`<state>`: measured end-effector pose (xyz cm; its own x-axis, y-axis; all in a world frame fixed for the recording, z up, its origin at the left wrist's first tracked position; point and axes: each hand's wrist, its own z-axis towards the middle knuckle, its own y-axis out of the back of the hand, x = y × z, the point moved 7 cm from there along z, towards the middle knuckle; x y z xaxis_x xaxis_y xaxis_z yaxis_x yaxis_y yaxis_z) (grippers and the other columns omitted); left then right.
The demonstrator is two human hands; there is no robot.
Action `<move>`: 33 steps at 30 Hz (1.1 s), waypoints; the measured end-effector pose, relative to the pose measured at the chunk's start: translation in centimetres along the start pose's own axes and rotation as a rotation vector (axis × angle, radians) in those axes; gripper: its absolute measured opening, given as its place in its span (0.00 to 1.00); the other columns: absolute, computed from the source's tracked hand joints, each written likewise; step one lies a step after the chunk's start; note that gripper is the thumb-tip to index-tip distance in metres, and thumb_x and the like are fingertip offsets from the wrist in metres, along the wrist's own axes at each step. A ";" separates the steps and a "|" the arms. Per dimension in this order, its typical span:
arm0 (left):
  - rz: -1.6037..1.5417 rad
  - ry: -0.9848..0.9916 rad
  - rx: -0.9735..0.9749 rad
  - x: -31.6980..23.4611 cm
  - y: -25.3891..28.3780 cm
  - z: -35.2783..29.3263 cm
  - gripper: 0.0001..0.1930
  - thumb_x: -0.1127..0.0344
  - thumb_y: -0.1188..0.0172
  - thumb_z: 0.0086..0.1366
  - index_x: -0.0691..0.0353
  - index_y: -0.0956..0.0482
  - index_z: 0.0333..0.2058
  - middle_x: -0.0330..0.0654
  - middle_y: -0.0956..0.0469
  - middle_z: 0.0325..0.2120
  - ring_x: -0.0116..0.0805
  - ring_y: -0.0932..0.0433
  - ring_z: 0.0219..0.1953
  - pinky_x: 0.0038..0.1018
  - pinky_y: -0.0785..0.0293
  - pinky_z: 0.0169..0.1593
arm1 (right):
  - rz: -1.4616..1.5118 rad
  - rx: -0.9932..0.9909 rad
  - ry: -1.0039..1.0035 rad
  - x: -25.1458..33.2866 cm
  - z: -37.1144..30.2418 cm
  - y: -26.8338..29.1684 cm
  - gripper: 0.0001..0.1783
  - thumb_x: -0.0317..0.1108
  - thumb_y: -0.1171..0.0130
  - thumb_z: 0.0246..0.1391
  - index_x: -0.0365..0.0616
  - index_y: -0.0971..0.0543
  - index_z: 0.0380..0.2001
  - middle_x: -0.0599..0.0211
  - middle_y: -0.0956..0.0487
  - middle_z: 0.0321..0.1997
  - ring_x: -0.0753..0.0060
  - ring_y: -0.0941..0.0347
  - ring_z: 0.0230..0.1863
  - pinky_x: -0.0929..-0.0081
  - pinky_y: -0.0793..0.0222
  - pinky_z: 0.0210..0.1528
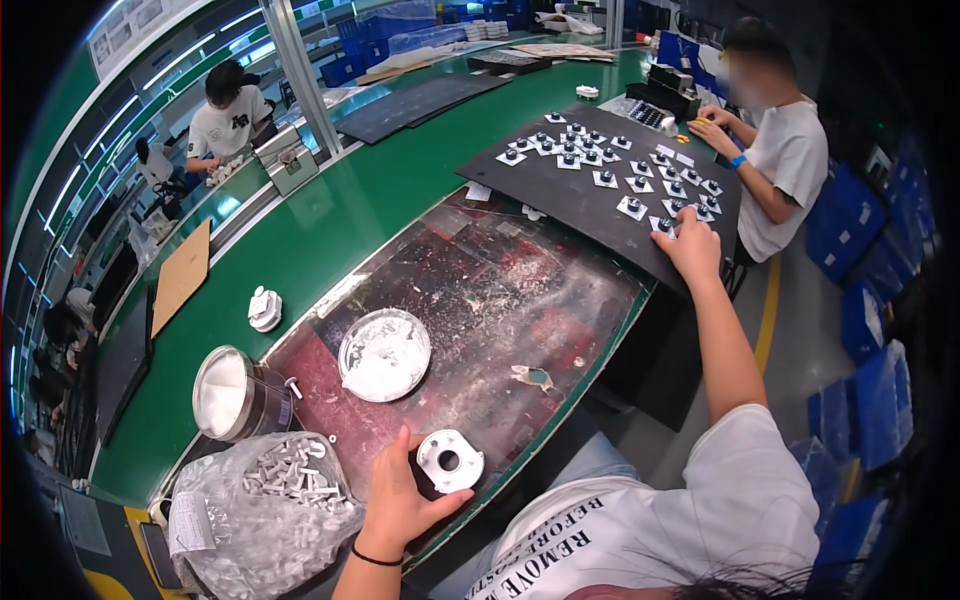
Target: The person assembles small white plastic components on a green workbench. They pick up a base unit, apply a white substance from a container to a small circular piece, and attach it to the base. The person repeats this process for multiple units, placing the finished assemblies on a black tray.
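Observation:
My left hand (395,500) curls its thumb and fingers around a round white plastic housing (434,476) with a dark hole in its middle, close to the near edge of the worn work board. Out to the right, my right hand (693,248) reaches to the near corner of a black sheet (560,205). Its fingertips close on a small black part on a white square plate (661,227). Several more such black-and-white parts (632,207) lie in rows on the sheet.
A shallow dish of white paste (385,354) rests on the stained board (490,330). Left of it stand a tin of white paste (225,392) and a clear bag of white screw-like pieces (270,520). A white fitting (265,309) sits on the green bench (400,190). A co-worker (780,140) sits far right.

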<state>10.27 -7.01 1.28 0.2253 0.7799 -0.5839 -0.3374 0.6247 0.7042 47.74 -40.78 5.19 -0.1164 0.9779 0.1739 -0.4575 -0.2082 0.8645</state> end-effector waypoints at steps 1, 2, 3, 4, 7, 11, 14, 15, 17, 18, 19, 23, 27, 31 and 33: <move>0.003 0.001 0.001 0.0 0.0 0.0 0.59 0.56 0.26 0.40 0.60 0.60 0.64 0.50 0.26 0.42 0.51 0.26 0.41 0.43 0.34 0.46 | 0.044 0.012 -0.014 -0.1 0.0 0.0 0.30 0.51 0.34 0.38 0.43 0.28 0.41 0.59 0.21 0.32 0.57 0.24 0.37 0.63 0.33 0.41; 0.006 0.001 0.003 -0.1 0.0 0.0 0.59 0.56 0.26 0.40 0.60 0.60 0.64 0.50 0.26 0.42 0.51 0.26 0.41 0.43 0.34 0.46 | 0.088 0.024 -0.028 -0.1 0.0 0.3 0.29 0.49 0.34 0.38 0.43 0.28 0.40 0.60 0.20 0.32 0.57 0.24 0.38 0.63 0.33 0.41; 0.010 0.002 0.005 -0.1 0.1 0.0 0.59 0.56 0.26 0.40 0.60 0.60 0.64 0.50 0.26 0.42 0.51 0.26 0.41 0.43 0.34 0.46 | 0.132 0.037 -0.042 -0.1 -0.1 0.3 0.28 0.47 0.34 0.37 0.43 0.28 0.40 0.61 0.20 0.33 0.58 0.24 0.38 0.64 0.33 0.42; 0.014 0.002 0.005 -0.2 0.1 0.0 0.59 0.56 0.26 0.40 0.60 0.60 0.64 0.50 0.26 0.42 0.51 0.26 0.41 0.43 0.34 0.46 | 0.131 0.021 -0.043 -0.1 -0.1 0.4 0.28 0.46 0.35 0.36 0.43 0.29 0.40 0.62 0.20 0.33 0.58 0.24 0.38 0.64 0.33 0.42; 0.016 -0.002 0.001 -0.4 0.1 0.1 0.60 0.58 0.25 0.39 0.61 0.59 0.64 0.50 0.26 0.42 0.50 0.27 0.41 0.41 0.33 0.46 | 0.126 0.004 -0.050 -0.5 0.0 0.3 0.27 0.43 0.36 0.34 0.43 0.29 0.40 0.63 0.20 0.33 0.59 0.24 0.38 0.64 0.33 0.43; 0.013 -0.005 -0.007 -0.2 0.1 0.0 0.61 0.61 0.24 0.35 0.62 0.58 0.64 0.50 0.27 0.40 0.48 0.27 0.41 0.38 0.32 0.47 | 0.174 0.095 -0.092 -1.0 0.6 -0.3 0.28 0.43 0.36 0.33 0.43 0.30 0.40 0.64 0.20 0.34 0.59 0.24 0.40 0.65 0.32 0.45; 0.029 0.010 0.000 -0.2 0.2 0.0 0.61 0.61 0.24 0.35 0.62 0.59 0.64 0.50 0.27 0.40 0.47 0.27 0.41 0.38 0.32 0.47 | 0.213 0.129 -0.110 -1.3 0.7 -0.5 0.29 0.43 0.35 0.34 0.44 0.31 0.41 0.63 0.21 0.35 0.59 0.24 0.41 0.66 0.32 0.47; 0.037 0.018 0.005 -0.1 0.2 0.0 0.61 0.61 0.24 0.35 0.62 0.59 0.64 0.50 0.27 0.40 0.47 0.27 0.41 0.38 0.31 0.46 | 0.222 0.133 -0.112 -1.3 0.7 -0.6 0.29 0.44 0.35 0.34 0.44 0.31 0.41 0.63 0.21 0.36 0.59 0.24 0.42 0.66 0.32 0.47; 0.029 0.014 0.005 -0.2 0.2 0.0 0.61 0.62 0.24 0.36 0.61 0.59 0.64 0.50 0.27 0.39 0.47 0.26 0.41 0.37 0.31 0.46 | 0.218 0.140 -0.110 -1.3 0.8 -0.7 0.30 0.44 0.33 0.34 0.44 0.31 0.42 0.63 0.21 0.36 0.60 0.24 0.42 0.66 0.32 0.47; 0.025 0.012 0.006 -0.2 0.2 0.0 0.61 0.62 0.24 0.36 0.61 0.59 0.64 0.50 0.27 0.39 0.47 0.26 0.41 0.37 0.31 0.46 | 0.216 0.144 -0.110 -1.4 0.7 -0.9 0.31 0.45 0.33 0.35 0.44 0.32 0.42 0.63 0.21 0.37 0.60 0.24 0.42 0.67 0.32 0.47; 0.021 0.013 0.007 -0.1 0.1 0.0 0.61 0.62 0.24 0.36 0.61 0.59 0.64 0.50 0.27 0.39 0.47 0.26 0.41 0.37 0.31 0.46 | 0.248 0.167 -0.110 -1.6 0.9 -1.2 0.32 0.45 0.32 0.34 0.43 0.32 0.42 0.63 0.21 0.37 0.61 0.24 0.42 0.68 0.32 0.46; -0.008 0.005 0.007 -0.1 0.1 0.0 0.61 0.62 0.24 0.36 0.60 0.59 0.64 0.50 0.27 0.40 0.47 0.26 0.41 0.37 0.31 0.47 | 0.363 0.251 -0.121 -2.5 2.0 -2.0 0.36 0.42 0.29 0.32 0.42 0.34 0.45 0.62 0.22 0.37 0.62 0.24 0.41 0.70 0.31 0.44; -0.022 0.016 0.013 -0.2 0.2 0.1 0.61 0.63 0.24 0.36 0.60 0.59 0.64 0.50 0.27 0.40 0.47 0.26 0.42 0.37 0.31 0.48 | 0.501 0.341 -0.138 -3.3 3.0 -3.5 0.41 0.37 0.28 0.30 0.40 0.37 0.48 0.59 0.25 0.39 0.64 0.26 0.39 0.72 0.31 0.41; -0.048 0.018 0.010 0.1 0.1 -0.1 0.61 0.63 0.23 0.36 0.60 0.59 0.64 0.51 0.27 0.41 0.47 0.26 0.43 0.37 0.32 0.49 | 0.523 0.405 -0.139 -3.3 3.5 -4.1 0.43 0.35 0.29 0.29 0.39 0.38 0.51 0.59 0.27 0.41 0.64 0.28 0.40 0.72 0.31 0.40; -0.066 0.017 0.009 0.1 0.1 -0.1 0.61 0.62 0.23 0.36 0.60 0.59 0.64 0.51 0.27 0.41 0.47 0.27 0.43 0.37 0.32 0.49 | 0.531 0.441 -0.137 -3.1 3.5 -4.0 0.43 0.34 0.30 0.29 0.39 0.39 0.52 0.59 0.28 0.42 0.64 0.29 0.41 0.73 0.31 0.41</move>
<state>10.17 -6.85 1.21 0.2317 0.7361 -0.6360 -0.3138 0.6754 0.6674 52.98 -42.89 2.88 -0.0994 0.7464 0.6581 0.0344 -0.6584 0.7519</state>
